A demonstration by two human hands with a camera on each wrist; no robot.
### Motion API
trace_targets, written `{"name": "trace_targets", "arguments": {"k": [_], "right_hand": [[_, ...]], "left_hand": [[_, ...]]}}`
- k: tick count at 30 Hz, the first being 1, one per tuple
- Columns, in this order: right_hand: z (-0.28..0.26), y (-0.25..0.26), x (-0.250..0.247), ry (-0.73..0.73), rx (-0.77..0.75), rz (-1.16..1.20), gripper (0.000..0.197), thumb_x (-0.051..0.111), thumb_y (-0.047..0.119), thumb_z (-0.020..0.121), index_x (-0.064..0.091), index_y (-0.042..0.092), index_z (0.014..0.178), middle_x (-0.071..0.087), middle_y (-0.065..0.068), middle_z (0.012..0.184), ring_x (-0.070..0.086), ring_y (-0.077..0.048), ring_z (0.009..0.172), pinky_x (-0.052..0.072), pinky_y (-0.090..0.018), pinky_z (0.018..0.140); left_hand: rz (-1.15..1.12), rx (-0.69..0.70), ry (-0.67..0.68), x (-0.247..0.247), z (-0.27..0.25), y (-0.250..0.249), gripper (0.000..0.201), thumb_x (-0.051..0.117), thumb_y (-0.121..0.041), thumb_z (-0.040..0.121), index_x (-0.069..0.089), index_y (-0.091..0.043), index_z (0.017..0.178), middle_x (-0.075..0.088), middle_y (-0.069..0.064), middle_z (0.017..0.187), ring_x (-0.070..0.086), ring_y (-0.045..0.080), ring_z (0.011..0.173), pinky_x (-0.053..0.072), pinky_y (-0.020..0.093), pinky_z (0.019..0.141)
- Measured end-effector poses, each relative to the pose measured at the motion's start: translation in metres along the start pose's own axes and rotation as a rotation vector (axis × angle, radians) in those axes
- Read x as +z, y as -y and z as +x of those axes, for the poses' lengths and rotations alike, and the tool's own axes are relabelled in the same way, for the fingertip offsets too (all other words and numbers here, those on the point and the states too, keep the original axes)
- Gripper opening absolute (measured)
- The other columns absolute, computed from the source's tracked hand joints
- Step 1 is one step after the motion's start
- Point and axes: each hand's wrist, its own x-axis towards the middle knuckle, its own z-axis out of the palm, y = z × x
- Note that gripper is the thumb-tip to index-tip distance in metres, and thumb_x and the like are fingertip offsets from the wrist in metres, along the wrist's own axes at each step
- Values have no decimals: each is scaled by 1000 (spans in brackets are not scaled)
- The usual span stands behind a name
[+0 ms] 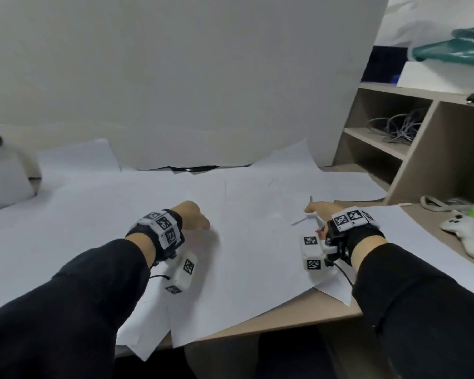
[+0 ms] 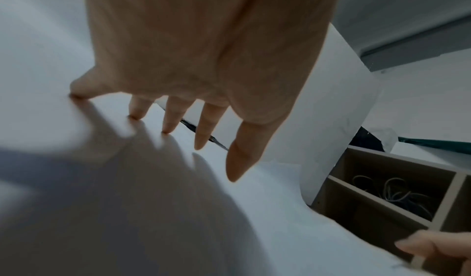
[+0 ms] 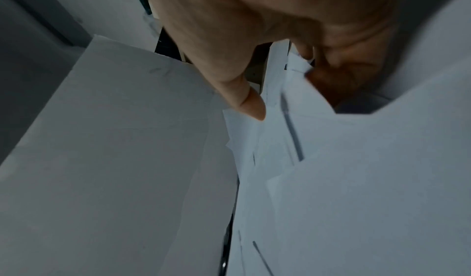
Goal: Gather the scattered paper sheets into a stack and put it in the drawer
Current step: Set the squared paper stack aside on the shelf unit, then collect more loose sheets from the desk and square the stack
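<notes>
Left hand (image 1: pixel 192 216) presses spread fingertips (image 2: pixel 165 128) on sheets (image 1: pixel 244 242); right hand (image 1: pixel 322 212) pinches several sheet edges; desk (image 1: pixel 298 310) beside shelf (image 1: pixel 411 149).

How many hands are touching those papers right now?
2. The left hand presses spread fingertips on the paper sheets left of centre; the right hand pinches sheet edges right of centre.

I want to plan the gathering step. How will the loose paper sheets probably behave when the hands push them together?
The paper sheets look thin and floppy; corners by the right hand already curl up. Under the left hand they would probably slide easily. Those overhanging the desk edge may slip off.
</notes>
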Motion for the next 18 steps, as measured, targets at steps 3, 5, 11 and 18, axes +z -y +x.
{"name": "trace_targets", "arguments": {"k": [3,5,11,18], "right_hand": [[1,1,1,-49,40,-82,22,64,21,89,51,7,79,53,-13,59,53,-25,38,43,-24,37],[6,1,3,-35,39,-116,23,69,26,83,56,7,79,56,-11,52,53,-24,38,39,-22,36],[16,5,16,-87,-62,-275,26,71,25,86,57,8,98,58,-12,90,56,-25,65,50,-31,59],[17,35,14,-357,-300,-459,9,58,13,90,50,14,88,61,-19,114,61,-34,110,45,-28,67]], "left_hand": [[65,44,55,6,-2,5,56,69,-28,94,52,-10,144,51,6,148,51,27,133,43,33,102],[97,78,97,8,-2,9,71,70,-39,91,39,-24,153,40,0,156,44,25,139,40,33,106],[152,213,175,6,-12,9,65,66,-44,92,40,-38,151,33,-6,158,36,21,144,32,39,118],[330,254,224,8,-11,15,93,69,-66,82,17,-46,157,14,-6,166,11,21,154,23,49,121]]}}
